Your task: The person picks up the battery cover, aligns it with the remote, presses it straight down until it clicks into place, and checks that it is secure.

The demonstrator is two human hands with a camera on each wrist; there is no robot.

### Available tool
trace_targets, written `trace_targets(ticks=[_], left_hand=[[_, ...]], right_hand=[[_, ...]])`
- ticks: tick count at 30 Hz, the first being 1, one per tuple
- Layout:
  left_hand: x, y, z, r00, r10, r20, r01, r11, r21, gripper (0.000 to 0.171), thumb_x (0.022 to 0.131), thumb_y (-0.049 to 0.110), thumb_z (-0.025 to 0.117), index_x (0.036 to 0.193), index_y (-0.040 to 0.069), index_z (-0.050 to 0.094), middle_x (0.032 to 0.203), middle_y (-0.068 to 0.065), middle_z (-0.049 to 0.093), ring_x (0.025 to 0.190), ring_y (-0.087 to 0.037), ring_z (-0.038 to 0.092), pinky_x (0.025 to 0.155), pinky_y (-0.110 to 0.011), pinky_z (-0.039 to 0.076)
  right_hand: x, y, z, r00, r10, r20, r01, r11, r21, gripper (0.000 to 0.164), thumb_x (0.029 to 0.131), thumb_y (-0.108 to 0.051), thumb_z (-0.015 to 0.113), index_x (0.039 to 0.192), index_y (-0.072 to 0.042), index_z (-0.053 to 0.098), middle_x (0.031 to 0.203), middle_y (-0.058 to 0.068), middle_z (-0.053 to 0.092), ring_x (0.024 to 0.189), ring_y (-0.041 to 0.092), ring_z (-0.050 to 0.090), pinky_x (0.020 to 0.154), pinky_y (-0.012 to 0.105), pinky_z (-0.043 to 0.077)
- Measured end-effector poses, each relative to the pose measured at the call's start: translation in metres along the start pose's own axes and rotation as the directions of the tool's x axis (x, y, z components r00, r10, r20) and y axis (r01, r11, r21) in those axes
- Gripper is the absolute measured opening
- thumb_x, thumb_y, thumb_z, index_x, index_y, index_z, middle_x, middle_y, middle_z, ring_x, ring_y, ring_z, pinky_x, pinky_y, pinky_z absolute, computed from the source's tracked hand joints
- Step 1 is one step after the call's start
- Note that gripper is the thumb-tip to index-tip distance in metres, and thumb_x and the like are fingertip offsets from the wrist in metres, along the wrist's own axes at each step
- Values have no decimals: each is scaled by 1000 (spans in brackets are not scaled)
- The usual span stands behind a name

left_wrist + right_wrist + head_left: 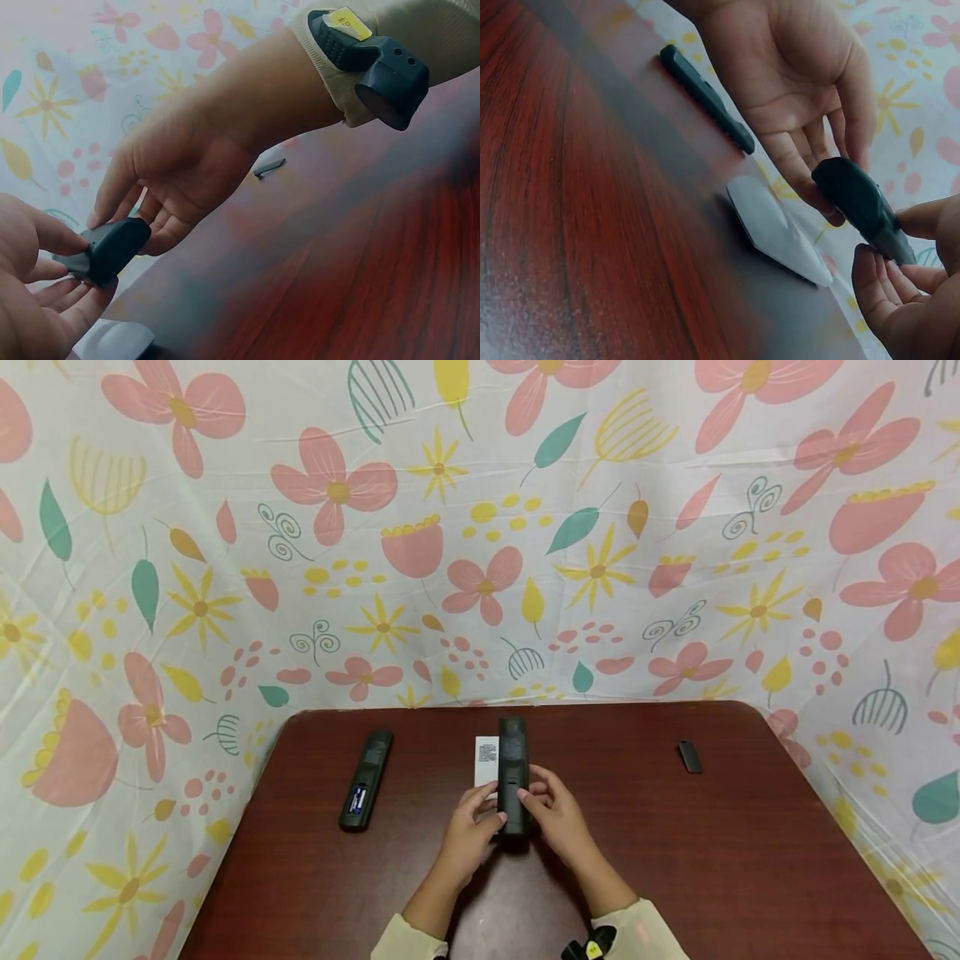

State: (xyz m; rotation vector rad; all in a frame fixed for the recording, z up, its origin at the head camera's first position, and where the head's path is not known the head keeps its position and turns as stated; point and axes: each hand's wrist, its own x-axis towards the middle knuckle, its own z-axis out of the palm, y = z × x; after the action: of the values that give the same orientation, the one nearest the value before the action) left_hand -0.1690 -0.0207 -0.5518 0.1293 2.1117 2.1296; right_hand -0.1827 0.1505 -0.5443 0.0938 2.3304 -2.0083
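Both hands hold a black remote control (513,752) between them, its back with a small slot facing up in the head view. My left hand (468,835) grips its left side near the lower end, thumb on the edge. On the other side my right hand (558,818) grips it, with the thumb over its back and the fingers around the right edge. The wrist views show the remote (847,191) raised off the table. Partly hidden behind it lies a white object (486,760) with a printed code.
A second black remote (366,781) lies at the left with its battery compartment uncovered and a battery (357,799) showing. At the right lies a small black cover (689,757). The brown table (637,843) ends at a flowered cloth (480,585) behind.
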Motion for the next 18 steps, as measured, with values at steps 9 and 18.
trace_targets(ticks=[9,18], left_hand=[[-3,2,8,1000,-8,5,8,1000,-12,52,91,3,66,142,4,57,150,-16,48,133,-37,52,92,-29,52],[-4,1,12,1000,-4,9,4,1000,15,49,93,4,66,141,2,57,148,-16,47,134,-37,52,97,-31,52]], right_hand=[[-7,-13,-5,999,39,-14,-40,999,-36,53,99,-20,66,148,-11,48,118,18,61,97,20,64,79,33,53],[0,7,-7,998,55,-35,-56,998,-42,54,99,-27,66,149,-16,48,120,15,61,94,16,63,81,34,53]])
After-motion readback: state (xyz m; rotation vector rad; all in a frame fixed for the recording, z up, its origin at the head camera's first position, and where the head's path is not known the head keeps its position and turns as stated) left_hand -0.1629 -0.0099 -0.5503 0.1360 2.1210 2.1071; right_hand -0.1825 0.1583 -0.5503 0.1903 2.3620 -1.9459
